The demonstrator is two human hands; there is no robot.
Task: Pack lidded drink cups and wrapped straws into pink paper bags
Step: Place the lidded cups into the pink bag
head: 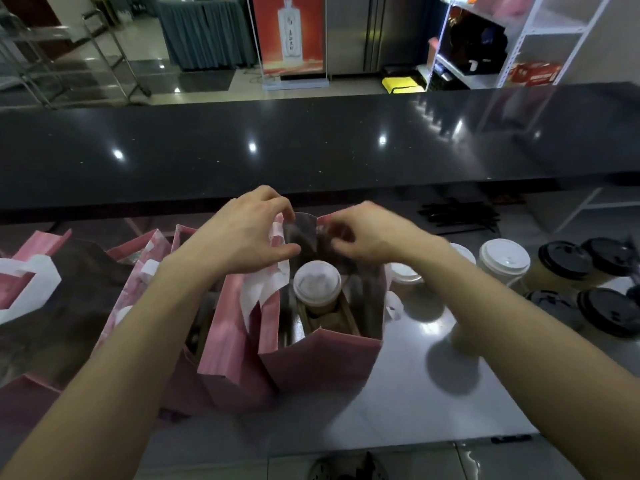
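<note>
Worktop [433, 393], near side: open bag [322, 362] at centre, one lidded cup [317, 284] upright inside it in a carrier. Left hand [249, 233] and right hand [367, 237] at the bag's far rim, one to each side. More bags [221, 348] touching it on the left (contents hidden). Right of it, two cups [504, 259] side by side; further right, four more cups [568, 261] clustered. Straws [457, 216] behind the cups. Raised counter [311, 147] behind all; shelving [519, 39] beyond it, far right.
</note>
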